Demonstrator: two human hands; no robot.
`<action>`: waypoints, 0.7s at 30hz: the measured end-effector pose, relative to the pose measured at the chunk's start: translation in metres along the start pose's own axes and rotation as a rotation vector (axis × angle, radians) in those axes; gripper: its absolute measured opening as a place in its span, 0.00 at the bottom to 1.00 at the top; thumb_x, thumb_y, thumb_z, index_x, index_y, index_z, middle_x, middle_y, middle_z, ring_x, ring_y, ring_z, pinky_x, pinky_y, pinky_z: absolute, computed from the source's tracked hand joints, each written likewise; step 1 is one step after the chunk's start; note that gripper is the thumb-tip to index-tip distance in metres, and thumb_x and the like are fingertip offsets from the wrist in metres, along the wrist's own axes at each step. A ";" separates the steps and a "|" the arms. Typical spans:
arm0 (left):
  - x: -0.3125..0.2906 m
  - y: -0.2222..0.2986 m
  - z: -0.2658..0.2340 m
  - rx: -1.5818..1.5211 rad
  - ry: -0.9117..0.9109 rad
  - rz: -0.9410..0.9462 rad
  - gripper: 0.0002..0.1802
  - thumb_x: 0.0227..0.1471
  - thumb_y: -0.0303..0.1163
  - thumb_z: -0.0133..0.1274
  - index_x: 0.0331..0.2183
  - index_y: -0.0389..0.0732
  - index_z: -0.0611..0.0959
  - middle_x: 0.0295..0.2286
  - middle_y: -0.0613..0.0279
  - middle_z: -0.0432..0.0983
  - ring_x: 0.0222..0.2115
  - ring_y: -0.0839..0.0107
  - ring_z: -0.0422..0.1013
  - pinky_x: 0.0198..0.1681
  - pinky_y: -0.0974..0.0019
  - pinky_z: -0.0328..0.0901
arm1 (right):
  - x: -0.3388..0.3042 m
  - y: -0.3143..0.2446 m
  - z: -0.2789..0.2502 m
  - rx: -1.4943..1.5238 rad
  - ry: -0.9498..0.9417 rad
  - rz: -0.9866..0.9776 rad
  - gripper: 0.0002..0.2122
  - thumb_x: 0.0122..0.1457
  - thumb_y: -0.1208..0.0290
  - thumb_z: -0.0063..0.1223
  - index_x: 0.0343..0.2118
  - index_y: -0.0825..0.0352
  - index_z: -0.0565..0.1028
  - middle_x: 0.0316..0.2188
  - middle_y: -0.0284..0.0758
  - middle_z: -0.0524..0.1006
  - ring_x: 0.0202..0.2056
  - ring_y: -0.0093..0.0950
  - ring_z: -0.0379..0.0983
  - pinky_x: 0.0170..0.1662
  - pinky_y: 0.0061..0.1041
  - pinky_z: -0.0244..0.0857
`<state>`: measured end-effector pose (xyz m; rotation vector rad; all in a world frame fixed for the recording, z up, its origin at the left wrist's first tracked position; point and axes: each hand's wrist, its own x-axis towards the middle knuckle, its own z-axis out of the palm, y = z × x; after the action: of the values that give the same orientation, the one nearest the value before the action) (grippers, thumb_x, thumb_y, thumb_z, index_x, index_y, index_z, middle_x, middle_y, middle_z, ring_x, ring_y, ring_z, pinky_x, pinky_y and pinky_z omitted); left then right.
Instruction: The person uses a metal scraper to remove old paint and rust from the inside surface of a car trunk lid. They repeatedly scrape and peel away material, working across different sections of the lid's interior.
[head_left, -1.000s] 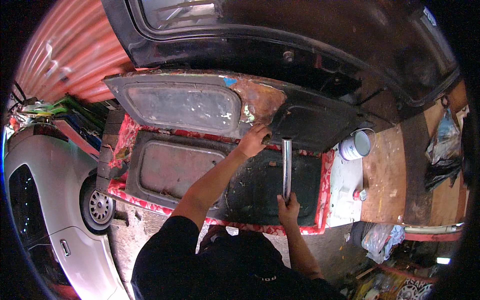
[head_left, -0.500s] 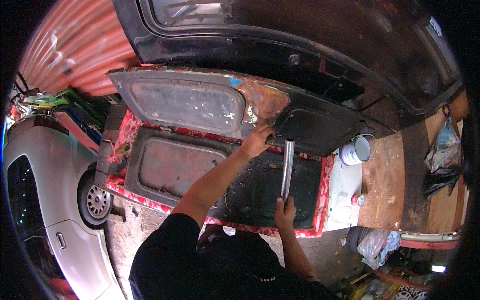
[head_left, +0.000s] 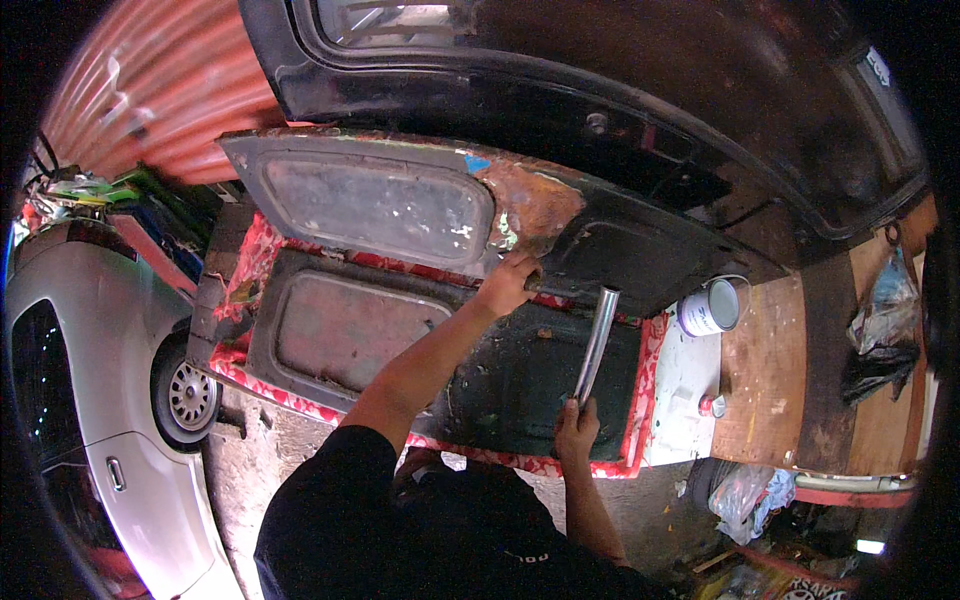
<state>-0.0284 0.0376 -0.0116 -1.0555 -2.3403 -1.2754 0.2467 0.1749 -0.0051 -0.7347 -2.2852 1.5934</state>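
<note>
A dark metal panel (head_left: 375, 212) leans up along the far side of the bench, a rusty bare patch (head_left: 545, 212) right of its middle. At the foot of that patch, my left hand (head_left: 508, 287) is closed around a small dark piece, mostly hidden by the fingers. My right hand (head_left: 577, 430) grips the lower end of a shiny metal tube (head_left: 598, 345), which points away from me and leans right, above a second dark panel (head_left: 345, 325). This one lies flat on a red-and-white patterned cover (head_left: 648, 395).
To the right, a paint can (head_left: 710, 307) and a small red-and-white container (head_left: 712, 405) stand on a white surface beside wooden boards (head_left: 765, 370). A large dark vehicle panel (head_left: 600, 65) rises behind the bench. On the left is a silver car (head_left: 110, 360).
The tube's far end has swung to the right, and my right hand has shifted slightly right and nearer. My left hand stays at the foot of the rusty patch, still closed.
</note>
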 end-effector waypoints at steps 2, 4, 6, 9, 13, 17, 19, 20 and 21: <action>-0.003 0.003 -0.001 -0.024 -0.054 0.012 0.19 0.35 0.27 0.59 0.36 0.38 0.77 0.39 0.51 0.71 0.44 0.52 0.67 0.49 0.57 0.64 | -0.003 -0.006 -0.001 0.021 -0.015 0.007 0.13 0.60 0.61 0.50 0.30 0.67 0.68 0.14 0.31 0.68 0.16 0.22 0.65 0.20 0.27 0.58; -0.003 0.002 0.001 -0.025 -0.031 0.083 0.19 0.35 0.26 0.59 0.36 0.38 0.77 0.39 0.52 0.71 0.45 0.52 0.66 0.50 0.56 0.63 | -0.002 -0.014 -0.001 0.031 -0.046 0.032 0.12 0.60 0.62 0.50 0.29 0.67 0.68 0.14 0.30 0.67 0.16 0.21 0.64 0.19 0.25 0.58; 0.001 0.000 0.004 -0.017 -0.015 0.126 0.19 0.36 0.26 0.58 0.36 0.38 0.77 0.39 0.52 0.71 0.46 0.52 0.66 0.51 0.56 0.62 | -0.002 -0.013 -0.001 0.019 -0.064 0.057 0.12 0.61 0.62 0.50 0.29 0.67 0.68 0.14 0.29 0.68 0.16 0.20 0.64 0.19 0.25 0.58; 0.006 -0.004 0.005 0.002 -0.018 0.132 0.19 0.35 0.26 0.58 0.36 0.38 0.77 0.40 0.52 0.70 0.47 0.52 0.65 0.52 0.56 0.61 | -0.002 -0.015 -0.002 0.012 -0.081 0.078 0.12 0.61 0.62 0.49 0.29 0.66 0.68 0.14 0.29 0.68 0.16 0.19 0.64 0.19 0.25 0.58; 0.008 -0.006 0.007 -0.003 -0.053 0.147 0.21 0.33 0.25 0.59 0.37 0.39 0.77 0.40 0.53 0.70 0.48 0.52 0.65 0.53 0.56 0.61 | -0.002 -0.011 -0.004 0.015 -0.085 0.092 0.12 0.61 0.62 0.50 0.29 0.66 0.68 0.14 0.30 0.68 0.16 0.19 0.65 0.19 0.25 0.59; 0.010 -0.002 0.000 -0.019 -0.080 0.157 0.21 0.33 0.25 0.60 0.36 0.38 0.77 0.40 0.54 0.70 0.47 0.53 0.65 0.52 0.58 0.62 | -0.001 -0.010 -0.005 0.002 -0.095 0.081 0.12 0.61 0.62 0.49 0.30 0.67 0.68 0.14 0.31 0.69 0.16 0.21 0.67 0.19 0.26 0.59; 0.010 0.000 -0.003 -0.037 -0.060 0.105 0.21 0.33 0.25 0.60 0.36 0.38 0.77 0.39 0.54 0.70 0.46 0.53 0.66 0.51 0.59 0.62 | -0.002 -0.010 -0.004 -0.079 -0.092 0.061 0.12 0.61 0.62 0.49 0.31 0.67 0.68 0.14 0.32 0.69 0.16 0.22 0.67 0.19 0.26 0.59; 0.010 0.002 -0.004 -0.045 -0.050 0.079 0.21 0.33 0.25 0.59 0.36 0.38 0.77 0.39 0.54 0.70 0.45 0.54 0.66 0.50 0.59 0.62 | -0.004 -0.010 -0.002 -0.095 -0.063 0.019 0.12 0.61 0.61 0.49 0.31 0.67 0.67 0.14 0.34 0.70 0.16 0.25 0.68 0.19 0.28 0.60; 0.010 0.002 -0.006 -0.047 -0.041 0.081 0.21 0.33 0.26 0.60 0.36 0.38 0.77 0.39 0.53 0.70 0.45 0.54 0.66 0.50 0.59 0.63 | -0.007 -0.008 0.001 -0.111 -0.034 -0.024 0.12 0.61 0.61 0.49 0.32 0.67 0.67 0.14 0.36 0.70 0.15 0.29 0.69 0.19 0.30 0.60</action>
<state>-0.0345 0.0387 -0.0014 -1.1893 -2.2822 -1.2966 0.2500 0.1683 0.0024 -0.7084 -2.4140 1.4898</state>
